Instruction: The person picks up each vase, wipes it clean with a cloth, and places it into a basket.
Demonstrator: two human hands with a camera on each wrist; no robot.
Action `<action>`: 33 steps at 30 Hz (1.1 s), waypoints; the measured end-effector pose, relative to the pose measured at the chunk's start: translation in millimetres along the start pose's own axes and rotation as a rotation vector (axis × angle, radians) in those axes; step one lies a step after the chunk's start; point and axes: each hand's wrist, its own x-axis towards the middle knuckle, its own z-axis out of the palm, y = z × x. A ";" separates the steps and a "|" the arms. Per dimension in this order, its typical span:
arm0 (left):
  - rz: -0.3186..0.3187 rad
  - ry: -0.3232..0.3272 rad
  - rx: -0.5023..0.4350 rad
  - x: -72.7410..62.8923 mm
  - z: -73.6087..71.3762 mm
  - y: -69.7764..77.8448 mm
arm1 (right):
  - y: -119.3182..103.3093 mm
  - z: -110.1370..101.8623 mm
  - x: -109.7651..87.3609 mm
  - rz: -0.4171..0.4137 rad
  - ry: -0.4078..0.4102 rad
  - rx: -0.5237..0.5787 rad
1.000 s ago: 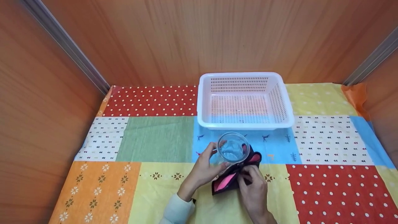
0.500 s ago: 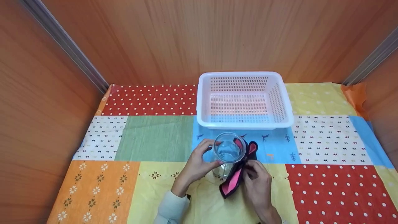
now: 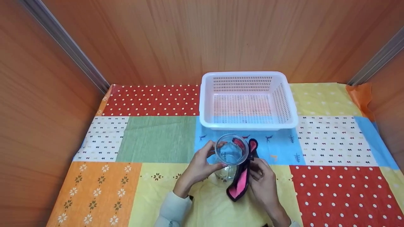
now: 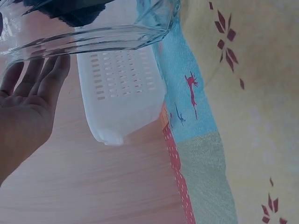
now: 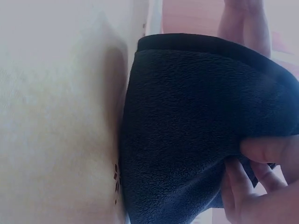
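Observation:
In the head view my left hand (image 3: 202, 165) holds a clear glass (image 3: 227, 157) by its side, thumb at the near side and fingers at the far side. The glass mouth faces up toward the head camera. Pinched in my right hand (image 3: 263, 181) is a cloth (image 3: 241, 183), dark with a pink side, which hangs along the right of the glass. Part of the cloth shows pink through the glass. Up close in the right wrist view, the cloth's dark fuzzy face and bound edge fill the middle. In the left wrist view faceted glass crosses the top, above the fingers.
A white plastic basket (image 3: 249, 126) with slotted walls stands behind the glass, near the back wooden panel (image 3: 202, 41). The patchwork tablecloth (image 3: 161, 138) covers the table. Wooden panels also rise at the left and right.
The cloth has turned more upright and shifted slightly right, away from the glass's near side. The right hand has moved a little right with it, and the glass has shifted slightly left.

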 end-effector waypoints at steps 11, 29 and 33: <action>0.036 0.001 0.043 0.2 3.8 0.8 | 3.6 1.3 0.3 -0.049 0.057 0.161; 0.010 0.003 0.033 -0.8 3.4 0.9 | 0.4 -1.6 9.6 -0.192 0.048 -0.008; 0.014 0.009 0.030 -1.0 2.5 0.4 | 7.7 -3.4 10.3 -0.154 0.008 -0.080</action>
